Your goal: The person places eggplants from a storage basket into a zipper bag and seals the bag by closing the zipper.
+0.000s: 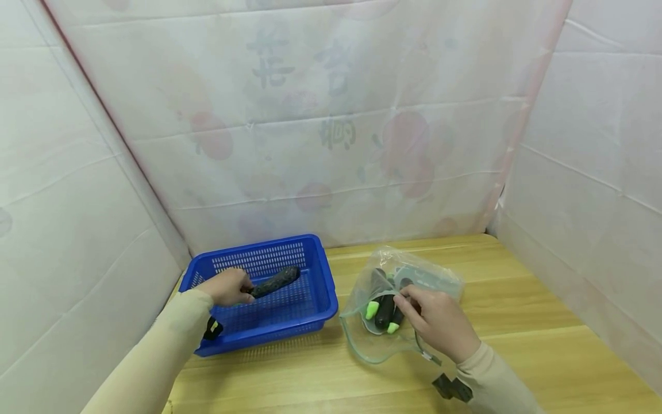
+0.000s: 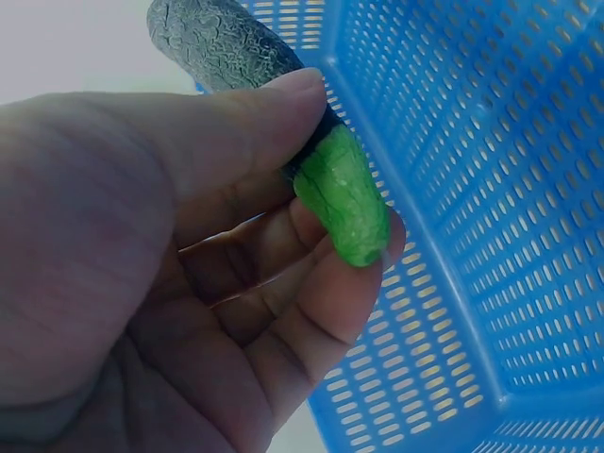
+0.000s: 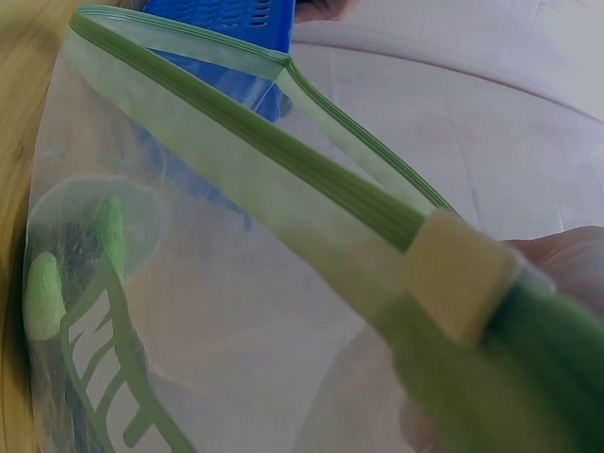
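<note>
The left grip (image 1: 227, 287) is pinching between thumb (image 2: 245, 127) and bent fingers (image 2: 326, 302), the right grip (image 1: 438, 322) pinching too, sleeved arms (image 1: 155, 351) slanting in from the near side.

basket (image 1: 328, 287): blue, slotted | eggplant (image 1: 281, 280): blackish, green-tipped | bag (image 3: 236, 293): clear, green-edged | table (image 1: 522, 328): yellow, wood-grained

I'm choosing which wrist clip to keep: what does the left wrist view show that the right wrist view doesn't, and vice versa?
Only the left wrist view shows the wrinkled dark vegetable and its bright green end, pinched by the left hand.

Only the right wrist view shows the clear bag, with its green-edged mouth, pale slider and green-ended vegetables inside, and part of the right hand.

Both show the blue basket and left hand, though the right wrist view catches only part of each.
</note>
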`<state>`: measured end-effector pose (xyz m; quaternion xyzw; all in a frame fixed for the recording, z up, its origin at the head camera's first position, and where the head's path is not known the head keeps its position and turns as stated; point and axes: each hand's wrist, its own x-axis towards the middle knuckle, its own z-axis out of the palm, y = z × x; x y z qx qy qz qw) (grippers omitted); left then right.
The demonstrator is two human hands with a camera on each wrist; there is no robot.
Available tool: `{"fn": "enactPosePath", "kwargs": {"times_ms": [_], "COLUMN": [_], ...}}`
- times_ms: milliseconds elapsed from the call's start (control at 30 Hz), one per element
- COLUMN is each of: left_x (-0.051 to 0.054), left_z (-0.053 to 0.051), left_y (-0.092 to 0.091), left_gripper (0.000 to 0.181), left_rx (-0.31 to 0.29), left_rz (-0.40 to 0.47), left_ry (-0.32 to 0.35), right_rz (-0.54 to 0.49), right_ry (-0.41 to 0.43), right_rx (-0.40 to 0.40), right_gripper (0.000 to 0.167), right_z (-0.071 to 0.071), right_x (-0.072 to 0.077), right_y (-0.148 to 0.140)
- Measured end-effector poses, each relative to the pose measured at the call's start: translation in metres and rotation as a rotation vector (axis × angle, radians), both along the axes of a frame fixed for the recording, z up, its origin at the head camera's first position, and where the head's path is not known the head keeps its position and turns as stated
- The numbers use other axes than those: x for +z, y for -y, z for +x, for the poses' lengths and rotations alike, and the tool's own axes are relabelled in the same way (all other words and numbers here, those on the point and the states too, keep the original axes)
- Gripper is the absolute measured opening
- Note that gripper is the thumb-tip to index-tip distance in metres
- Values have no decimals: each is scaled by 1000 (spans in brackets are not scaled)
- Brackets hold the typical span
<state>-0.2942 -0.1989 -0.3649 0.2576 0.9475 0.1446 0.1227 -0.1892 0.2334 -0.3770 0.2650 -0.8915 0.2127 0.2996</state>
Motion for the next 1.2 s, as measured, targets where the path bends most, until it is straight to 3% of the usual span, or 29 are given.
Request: {"fn": "enactPosePath", "kwargs": {"times_ms": [233,467,667,900,1200], "left_x": [3,11,15,16,17], "left_z": [5,16,23,24,29], "left_y": [2,1,-4,-10,-18], "left_gripper": [11,33,35,38,39], "left_rx": [26,64,34,39,-10], "left_rz": [20,71,105,160,222], "left_ry": [-6,-16,-44,-35,-41], "right_rz": [1,1,4,3,8], "right_ry": [5,2,0,-5,5], "right_rx": [-9,-3,2,5,-15], "right_gripper": [11,9,9,11,12], "right_z": [-1,-2,-2,-3,-3], "right_x": [-1,-1,-1,0,-2], "right_y": [0,0,0,-2,-5]}}
